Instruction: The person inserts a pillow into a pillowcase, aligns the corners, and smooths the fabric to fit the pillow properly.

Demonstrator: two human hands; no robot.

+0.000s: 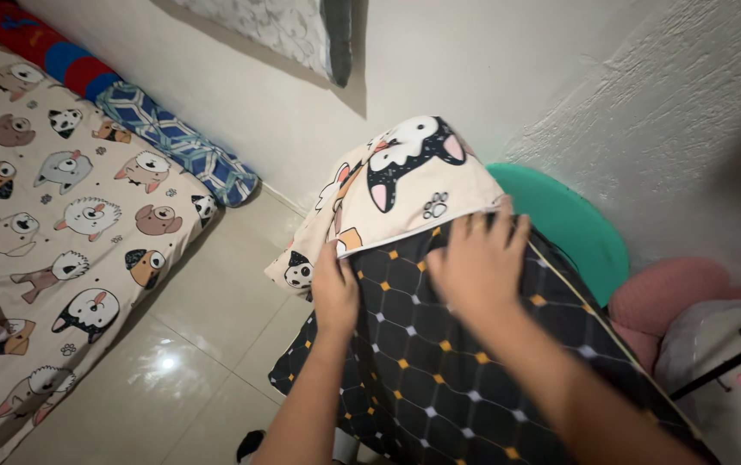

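Observation:
A pillow in a cream cover printed with cartoon dogs (405, 172) sticks out of a black pillowcase with a pale grid and orange dots (439, 362). My left hand (334, 288) grips the black pillowcase's open edge on the left side. Fingers of my right hand (474, 263) curl over the same edge on the right, where it meets the cream pillow. The pillow rests against a green round plastic seat or tub (577, 224) by the wall.
A mattress with a cream dog-print sheet (60, 224) lies on the tiled floor (189, 344) at left. A blue patterned bolster (181, 142) runs along the wall. Pink and pale cushions (698, 319) sit at right.

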